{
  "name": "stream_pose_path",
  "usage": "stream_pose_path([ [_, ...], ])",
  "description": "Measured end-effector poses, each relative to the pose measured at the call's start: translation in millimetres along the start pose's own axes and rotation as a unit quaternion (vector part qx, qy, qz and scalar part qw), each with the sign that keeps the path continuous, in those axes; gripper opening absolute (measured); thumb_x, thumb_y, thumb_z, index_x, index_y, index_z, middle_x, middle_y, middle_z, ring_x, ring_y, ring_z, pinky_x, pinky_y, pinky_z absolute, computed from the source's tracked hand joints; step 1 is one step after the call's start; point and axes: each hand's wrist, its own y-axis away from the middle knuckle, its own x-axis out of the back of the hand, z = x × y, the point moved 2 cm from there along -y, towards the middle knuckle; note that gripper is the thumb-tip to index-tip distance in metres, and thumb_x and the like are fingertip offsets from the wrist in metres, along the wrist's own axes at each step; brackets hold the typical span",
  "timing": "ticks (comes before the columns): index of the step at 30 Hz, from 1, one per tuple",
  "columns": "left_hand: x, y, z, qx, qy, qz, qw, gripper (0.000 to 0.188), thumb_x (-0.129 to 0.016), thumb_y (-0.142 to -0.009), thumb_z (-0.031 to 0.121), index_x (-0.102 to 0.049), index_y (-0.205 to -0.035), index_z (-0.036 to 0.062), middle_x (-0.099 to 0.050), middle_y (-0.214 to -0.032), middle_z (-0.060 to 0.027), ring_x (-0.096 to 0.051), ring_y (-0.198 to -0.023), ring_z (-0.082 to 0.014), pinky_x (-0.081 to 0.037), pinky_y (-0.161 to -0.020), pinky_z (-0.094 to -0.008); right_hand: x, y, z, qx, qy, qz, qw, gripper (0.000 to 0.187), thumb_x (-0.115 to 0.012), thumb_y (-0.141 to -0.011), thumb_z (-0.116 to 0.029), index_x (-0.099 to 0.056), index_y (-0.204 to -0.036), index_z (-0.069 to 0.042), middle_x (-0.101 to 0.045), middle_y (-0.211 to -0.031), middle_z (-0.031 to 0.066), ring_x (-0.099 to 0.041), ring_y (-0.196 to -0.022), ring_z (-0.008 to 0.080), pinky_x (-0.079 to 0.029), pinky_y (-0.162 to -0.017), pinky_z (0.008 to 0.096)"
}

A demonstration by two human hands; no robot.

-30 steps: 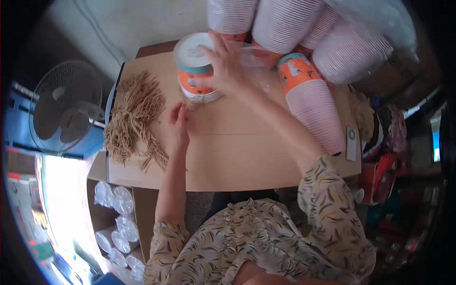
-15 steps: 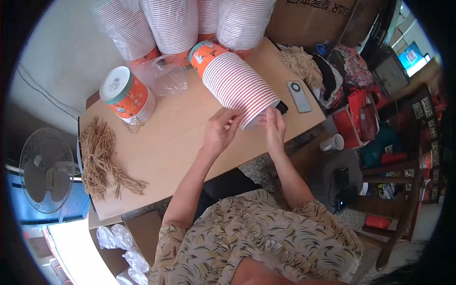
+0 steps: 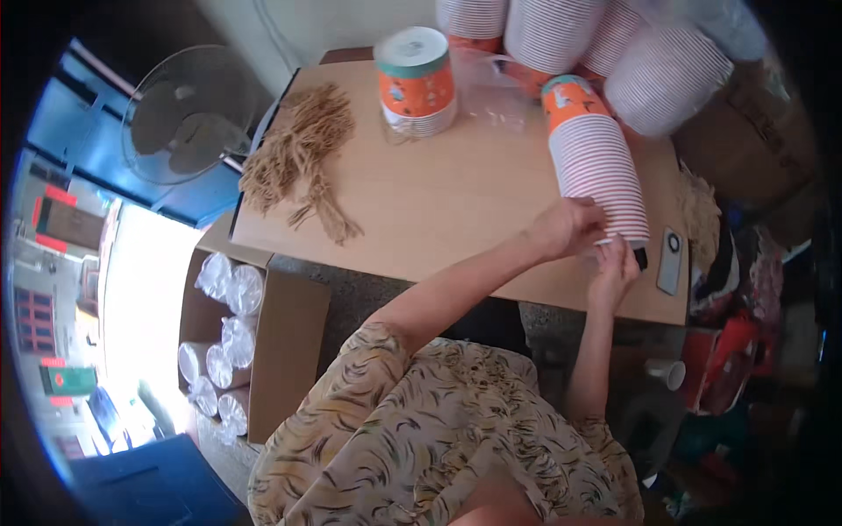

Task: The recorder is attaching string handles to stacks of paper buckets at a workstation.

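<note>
A long nested stack of paper cups (image 3: 598,167) lies on its side on the table, its orange and green printed base at the far end and its open end toward me. My left hand (image 3: 570,226) is closed, fingertips pinching the rims on the left of that open end. Against the near edge of the end cup, my right hand (image 3: 614,272) has its thumb and fingers drawn together on the rim. The inside of the cup is hidden from view. A small black object (image 3: 640,259) shows just beside the right fingers.
A shorter upside-down cup stack (image 3: 417,83) stands farther left, by a bundle of tan strings (image 3: 303,149). Tall bagged cup stacks (image 3: 554,31) line the back. A phone (image 3: 669,261) lies right. Below left, an open carton (image 3: 289,342) holds plastic-wrapped rolls (image 3: 237,337).
The view has swung left, shifting the table and stack rightward in the picture. Both hands stay at the stack's open end; the right fingers are now bunched closer to the left hand.
</note>
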Motion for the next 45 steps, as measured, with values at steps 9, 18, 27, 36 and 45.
stream_pose_path([
  [9,19.5,9.9,-24.3,0.053,0.091,-0.047,0.993,0.019,-0.082,-0.077,0.014,-0.067,-0.083,0.0042,-0.064,-0.076,-0.0106,-0.064,-0.069,-0.0283,-0.052,-0.064,-0.0383,3.7,3.2,22.0,-0.014,0.046,-0.009,0.999,0.031,-0.061,-0.101,-0.022,-0.061,-0.118,0.005,-0.066,-0.112,0.013,-0.067,-0.102,0.0231,-0.054,-0.094,0.0389],
  [18,20.8,10.6,-10.0,-0.031,0.028,-0.028,0.999,0.015,-0.075,-0.076,0.01,-0.063,-0.082,0.0039,-0.063,-0.076,-0.0125,-0.065,-0.069,-0.0326,-0.054,-0.064,-0.0428,1.2,10.6,11.3,-0.012,0.092,-0.012,0.996,0.032,-0.059,-0.102,-0.021,-0.062,-0.119,0.006,-0.067,-0.113,0.0121,-0.066,-0.098,0.0179,-0.054,-0.09,0.0348],
  [27,49.9,45.5,-21.6,0.026,-0.028,-0.028,0.999,0.011,-0.068,-0.081,0.009,-0.066,-0.091,0.0048,-0.065,-0.085,-0.014,-0.068,-0.078,-0.036,-0.056,-0.07,-0.0456,11.1,85.8,-99.0,0.051,0.443,-0.104,0.889,0.021,-0.059,-0.093,-0.007,-0.065,-0.106,0.008,-0.07,-0.083,0.0121,-0.068,-0.074,0.0155,-0.053,-0.064,0.0348],
  [36,279.4,202.4,-78.8,0.294,-0.343,0.331,0.828,0.012,-0.07,-0.089,0.013,-0.06,-0.091,0.0074,-0.067,-0.086,-0.0133,-0.07,-0.074,-0.0306,-0.056,-0.064,-0.0421,-60.6,113.5,-157.5,0.09,0.476,-0.246,0.839,0.014,-0.06,-0.084,-0.004,-0.051,-0.076,0.003,-0.045,-0.06,0.0134,-0.047,-0.055,0.0125,-0.039,-0.053,0.0308],
  [45,337.7,252.4,-110.0,0.43,-0.403,0.324,0.74,0.029,-0.073,-0.084,0.024,-0.056,-0.081,0.0006,-0.065,-0.073,-0.0192,-0.065,-0.072,-0.0386,-0.052,-0.066,-0.0471,-116.7,101.9,-108.5,0.035,0.341,-0.36,0.868,0.014,-0.06,-0.097,-0.004,-0.055,-0.084,0.001,-0.046,-0.064,-0.0032,-0.039,-0.057,0.0025,-0.033,-0.05,0.0233],
])
